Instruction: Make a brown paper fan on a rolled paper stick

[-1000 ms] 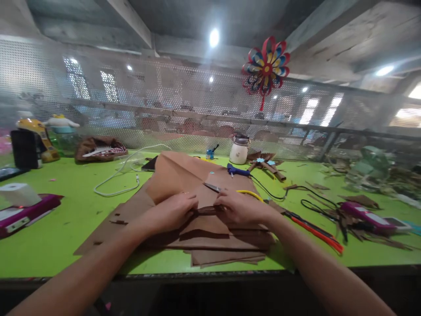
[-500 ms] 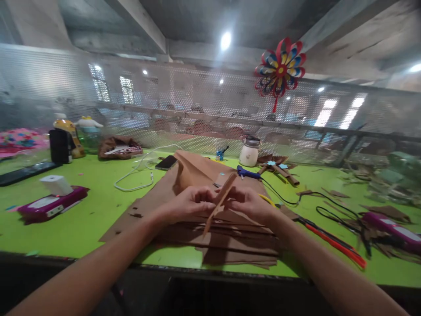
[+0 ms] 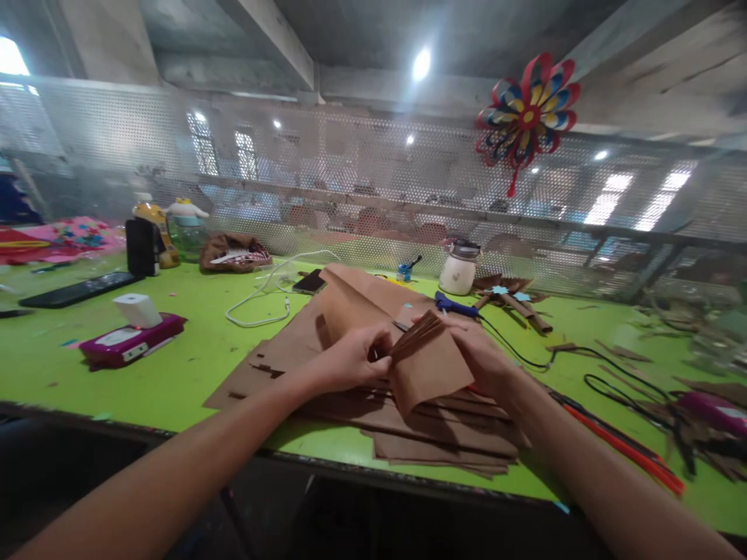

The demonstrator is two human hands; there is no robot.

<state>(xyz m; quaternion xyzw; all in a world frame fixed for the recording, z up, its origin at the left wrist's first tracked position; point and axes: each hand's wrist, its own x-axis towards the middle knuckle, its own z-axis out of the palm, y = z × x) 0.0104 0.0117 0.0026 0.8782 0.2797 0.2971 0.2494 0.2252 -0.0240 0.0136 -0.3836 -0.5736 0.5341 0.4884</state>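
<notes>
Between my hands is a folded piece of brown kraft paper [image 3: 435, 369], its layered edges fanned at the top and one flap hanging toward me. My left hand [image 3: 355, 358] pinches its left edge with thumb and forefinger. Around its right side my right hand [image 3: 482, 350] is closed, the fingers partly hidden behind the paper. Underneath lies a pile of brown paper sheets [image 3: 327, 412], with a large curled sheet [image 3: 353, 303] behind my left hand. A blue glue gun [image 3: 456, 305] rests just beyond my right hand.
An orange-handled cutter-like tool [image 3: 627, 447] and black cable [image 3: 624, 389] lie at right. Purple power strips [image 3: 134, 340] sit on both sides. Further back are a phone [image 3: 309, 281], white cable [image 3: 257, 323], white jar [image 3: 458, 268] and rolled paper pieces [image 3: 528, 311]. A paper flower [image 3: 529, 117] hangs above.
The folded paper has turned from nearly edge-on to showing its broad flap and fanned layers. My hands have shifted slightly around it, and the whole view has swung a little left.
</notes>
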